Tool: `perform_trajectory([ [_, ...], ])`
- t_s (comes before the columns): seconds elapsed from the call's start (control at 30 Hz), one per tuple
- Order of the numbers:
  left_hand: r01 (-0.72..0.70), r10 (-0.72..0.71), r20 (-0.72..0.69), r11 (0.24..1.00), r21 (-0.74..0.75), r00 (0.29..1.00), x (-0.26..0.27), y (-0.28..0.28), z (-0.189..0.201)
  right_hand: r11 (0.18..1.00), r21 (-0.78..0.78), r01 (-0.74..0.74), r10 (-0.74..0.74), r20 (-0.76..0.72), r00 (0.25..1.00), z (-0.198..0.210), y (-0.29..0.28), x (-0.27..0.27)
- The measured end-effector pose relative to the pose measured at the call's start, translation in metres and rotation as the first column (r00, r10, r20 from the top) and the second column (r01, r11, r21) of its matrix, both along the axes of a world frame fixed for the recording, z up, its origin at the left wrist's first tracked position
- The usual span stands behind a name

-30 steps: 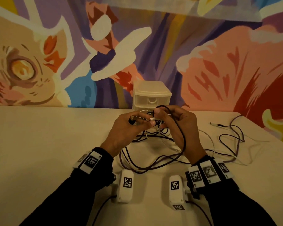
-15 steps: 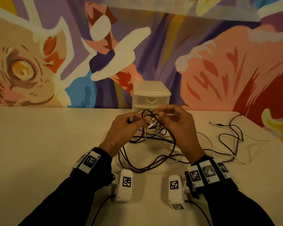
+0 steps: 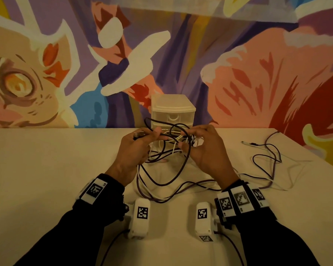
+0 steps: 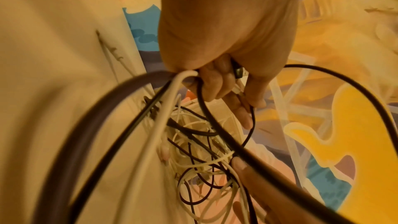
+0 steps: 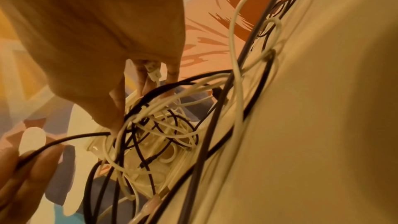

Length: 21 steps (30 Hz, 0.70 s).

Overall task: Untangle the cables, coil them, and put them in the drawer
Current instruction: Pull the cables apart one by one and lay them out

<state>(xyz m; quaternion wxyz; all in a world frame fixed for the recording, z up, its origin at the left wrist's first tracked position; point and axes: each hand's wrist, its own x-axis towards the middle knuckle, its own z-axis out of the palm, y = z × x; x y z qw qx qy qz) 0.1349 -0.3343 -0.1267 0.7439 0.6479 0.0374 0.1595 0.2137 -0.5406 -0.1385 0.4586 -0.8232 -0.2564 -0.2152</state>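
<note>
A tangle of black and white cables (image 3: 173, 137) is held up between both hands, in front of the white drawer unit (image 3: 173, 110). My left hand (image 3: 152, 135) grips a black cable (image 4: 217, 130) with its metal plug (image 4: 239, 72) tucked under curled fingers. My right hand (image 3: 185, 139) pinches the knot of the tangle (image 5: 150, 125), and a white plug (image 5: 154, 72) sits between its fingers. Long loops (image 3: 161, 181) hang from the hands to the table. The drawers look closed.
More dark and white cable (image 3: 267, 156) trails over the table (image 3: 46, 169) on the right, ending in a plug (image 3: 246, 143). Two white tagged camera units (image 3: 141, 215) (image 3: 203, 215) hang by my wrists. A painted wall stands right behind the drawer unit.
The hands have moved slightly apart and stretched the tangle between them. The big black loop that ran round the back of my right hand now hangs between the hands.
</note>
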Motion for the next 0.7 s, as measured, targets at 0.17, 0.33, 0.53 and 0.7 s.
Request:
perform_trajectory([
  [0.17, -0.018, 0.02, 0.054, 0.999, -0.036, 0.998, 0.0, 0.002, -0.001, 0.988, 0.125, 0.089, -0.077, -0.095, 0.992, 0.006, -0.004, -0.005],
  [0.33, -0.039, 0.05, 0.109, 0.994, -0.103, 0.993, 0.001, 0.002, -0.001, 0.958, 0.208, 0.196, -0.169, -0.141, 0.976, 0.005, -0.01, 0.0],
  [0.53, -0.117, 0.157, 0.198, 0.974, -0.196, 0.968, 0.0, 0.037, 0.011, 0.963, 0.229, 0.14, -0.099, -0.184, 0.978, 0.004, -0.022, 0.005],
  [0.7, -0.056, 0.077, 0.198, 0.993, -0.108, 0.977, -0.002, 0.026, 0.005, 0.966, 0.196, -0.167, 0.18, -0.051, 0.982, 0.024, 0.007, -0.025],
])
